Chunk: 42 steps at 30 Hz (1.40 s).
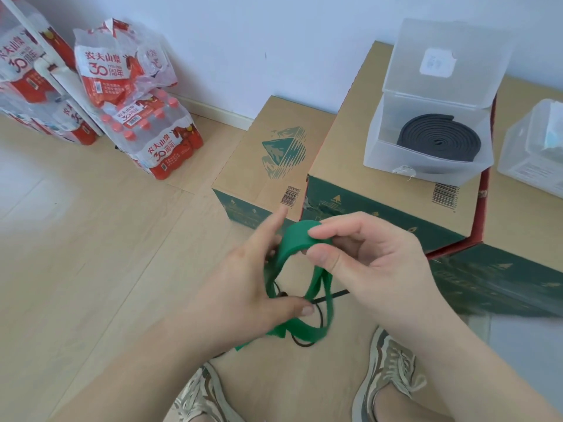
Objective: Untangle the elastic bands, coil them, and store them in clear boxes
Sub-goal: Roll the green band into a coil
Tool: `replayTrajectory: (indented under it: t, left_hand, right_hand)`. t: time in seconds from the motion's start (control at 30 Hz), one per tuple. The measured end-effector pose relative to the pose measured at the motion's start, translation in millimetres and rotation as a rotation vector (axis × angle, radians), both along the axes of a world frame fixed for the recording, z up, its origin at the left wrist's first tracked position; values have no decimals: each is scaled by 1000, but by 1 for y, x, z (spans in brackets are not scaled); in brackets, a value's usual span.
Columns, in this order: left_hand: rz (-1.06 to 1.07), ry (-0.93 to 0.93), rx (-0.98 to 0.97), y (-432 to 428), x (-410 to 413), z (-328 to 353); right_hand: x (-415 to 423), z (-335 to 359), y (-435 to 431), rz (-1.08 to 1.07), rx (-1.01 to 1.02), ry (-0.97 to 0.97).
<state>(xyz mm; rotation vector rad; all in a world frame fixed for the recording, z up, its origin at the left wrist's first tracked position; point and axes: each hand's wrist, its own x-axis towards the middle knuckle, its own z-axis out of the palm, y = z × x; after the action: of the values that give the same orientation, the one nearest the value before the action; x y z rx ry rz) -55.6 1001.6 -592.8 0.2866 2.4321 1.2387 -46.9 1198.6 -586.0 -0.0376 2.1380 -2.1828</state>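
A green elastic band (297, 240) hangs in loose loops between both hands, low in the middle of the view. My right hand (374, 260) pinches its top fold between thumb and forefinger. My left hand (243, 287) holds the band's left side, thumb pressed on the lower loop and forefinger pointing up. A thin black cord (330, 296) runs through the green loops. An open clear box (432, 138) on a cardboard carton holds a coiled black band (438, 137). A second clear box (533, 153) stands at the right edge.
Two cardboard cartons (268, 156) (344, 153) stand side by side ahead of me against the white wall. Shrink-wrapped packs of water bottles (158, 138) are piled at the back left. Wooden floor stretches to the left. My two shoes (390, 370) show at the bottom.
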Motion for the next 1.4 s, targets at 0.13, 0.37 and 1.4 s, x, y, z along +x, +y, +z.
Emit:
replayTrajectory:
  t: [0.13, 0.37, 1.4]
  left_hand:
    - [13, 31, -48, -3, -4, -7]
    - [387, 191, 467, -11, -10, 13]
    - [243, 244, 228, -5, -3, 6]
  right_hand:
    - [-1, 0, 2, -6, 126, 12]
    - [-6, 0, 27, 144, 436, -126]
    - [-12, 0, 28, -111, 135, -82]
